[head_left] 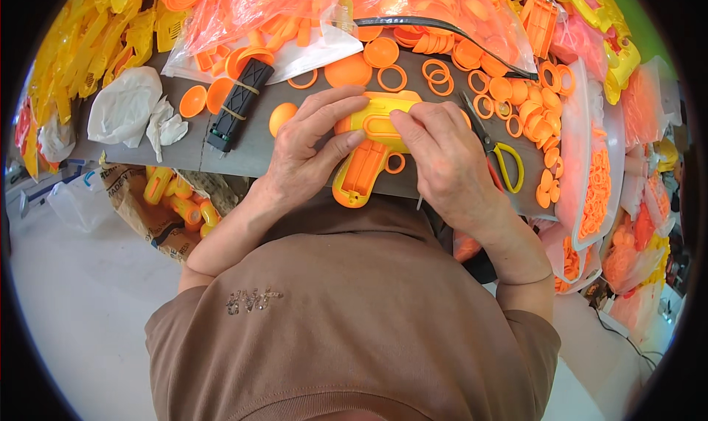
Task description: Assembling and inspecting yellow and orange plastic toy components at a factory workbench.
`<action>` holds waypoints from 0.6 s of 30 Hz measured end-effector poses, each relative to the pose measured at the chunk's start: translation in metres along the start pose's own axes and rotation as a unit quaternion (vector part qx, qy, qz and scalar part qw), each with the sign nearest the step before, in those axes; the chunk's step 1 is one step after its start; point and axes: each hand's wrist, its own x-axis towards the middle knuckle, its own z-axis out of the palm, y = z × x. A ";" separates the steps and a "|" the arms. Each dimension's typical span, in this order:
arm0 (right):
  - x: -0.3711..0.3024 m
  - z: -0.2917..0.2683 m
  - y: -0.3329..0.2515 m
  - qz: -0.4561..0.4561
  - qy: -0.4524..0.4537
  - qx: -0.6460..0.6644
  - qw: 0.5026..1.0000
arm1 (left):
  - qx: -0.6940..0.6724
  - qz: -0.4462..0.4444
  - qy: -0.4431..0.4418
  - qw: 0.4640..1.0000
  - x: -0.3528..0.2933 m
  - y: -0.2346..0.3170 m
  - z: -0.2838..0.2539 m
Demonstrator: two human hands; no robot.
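Observation:
A yellow and orange plastic toy gun (380,128) is held over the near edge of the grey table, its grip pointing down toward me. My left hand (313,137) closes on its left end, with the thumb on the yellow body. My right hand (453,152) grips the other end, and its thumb and fingers press on the top face. The inside of the orange grip faces up. Close by on the table lie loose orange rings (436,74), an orange ball (283,117) and orange discs (381,52). Whatever the right fingertips press on is too small to make out.
Scissors (509,166) with yellow and red handles lie right of my right hand. A black block with rubber bands (242,100) and crumpled white plastic (127,107) are at left. Bags of orange parts (442,8) line the back. A paper sack (136,207) stands below left.

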 end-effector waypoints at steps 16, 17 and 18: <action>-0.045 -0.012 0.061 0.234 0.179 -0.012 0.956 | -0.043 -0.018 0.055 0.997 -0.004 -0.006 0.011; -0.060 -0.015 0.078 0.277 0.148 -0.030 0.949 | -0.018 -0.007 0.054 0.998 -0.003 -0.006 0.011; -0.072 -0.015 0.089 0.320 0.116 -0.048 0.939 | 0.005 0.005 0.052 0.999 -0.001 -0.006 0.011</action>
